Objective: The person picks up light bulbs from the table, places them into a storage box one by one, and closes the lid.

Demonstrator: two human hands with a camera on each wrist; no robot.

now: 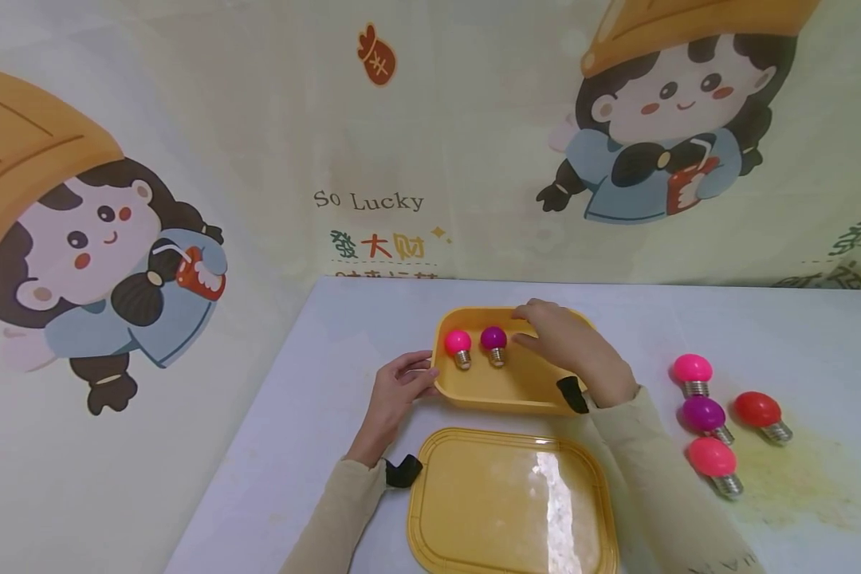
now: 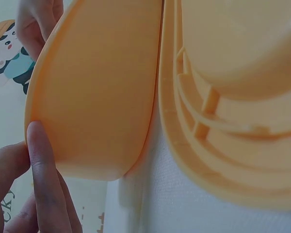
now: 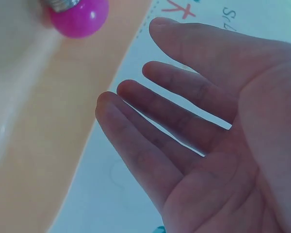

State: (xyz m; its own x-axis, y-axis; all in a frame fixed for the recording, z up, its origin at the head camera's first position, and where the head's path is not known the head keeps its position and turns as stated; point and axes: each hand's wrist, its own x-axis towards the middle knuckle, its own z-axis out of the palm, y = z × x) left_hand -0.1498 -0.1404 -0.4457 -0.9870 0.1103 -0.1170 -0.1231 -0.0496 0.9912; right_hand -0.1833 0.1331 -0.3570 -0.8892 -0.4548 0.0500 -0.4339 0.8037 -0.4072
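A yellow plastic box (image 1: 516, 405) holds a pink bulb (image 1: 458, 344) and a purple bulb (image 1: 493, 340), lying side by side in its left half. My left hand (image 1: 399, 391) grips the rim at the box's left end; the left wrist view shows its fingers (image 2: 42, 155) against the outer wall. Over the right part of the box is my right hand (image 1: 570, 343). Its fingers (image 3: 169, 111) are extended and spread, with nothing held, and the purple bulb (image 3: 82, 17) is just beyond them in the right wrist view.
A yellow lid (image 1: 488, 502) lies flat in front of the box. On the right of the table (image 1: 796, 335) lie a pink bulb (image 1: 692, 369), a purple bulb (image 1: 703, 414), a red bulb (image 1: 756, 409) and a coral-pink bulb (image 1: 713, 458). A printed cloth (image 1: 473, 119) hangs behind.
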